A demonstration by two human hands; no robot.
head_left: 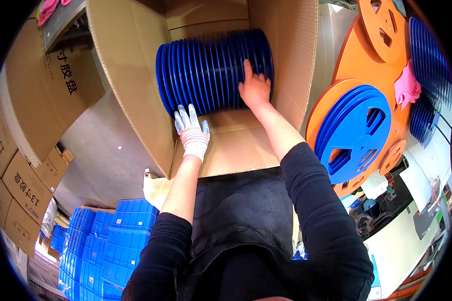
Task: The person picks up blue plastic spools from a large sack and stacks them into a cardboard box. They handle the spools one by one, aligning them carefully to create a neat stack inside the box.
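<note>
A row of blue plastic reels (206, 70) stands on edge, packed side by side inside an open cardboard box (236, 145). My left hand (192, 133), in a white-and-pink striped glove with grey fingertips, has its fingers spread and touches the near lower edge of the reels toward the left. Toward the right end, my bare right hand (256, 90) rests against the reels. Its index finger stretches forward over their rims, while the other fingers are partly bent. Neither hand grips anything.
At the right, several blue reels (361, 130) lie stacked on orange discs (346, 65), with a pink cloth (408, 86) beyond. More blue reels (429, 55) stand at the far right. Cardboard cartons (22, 185) line the left, with blue plastic crates (105, 241) below them.
</note>
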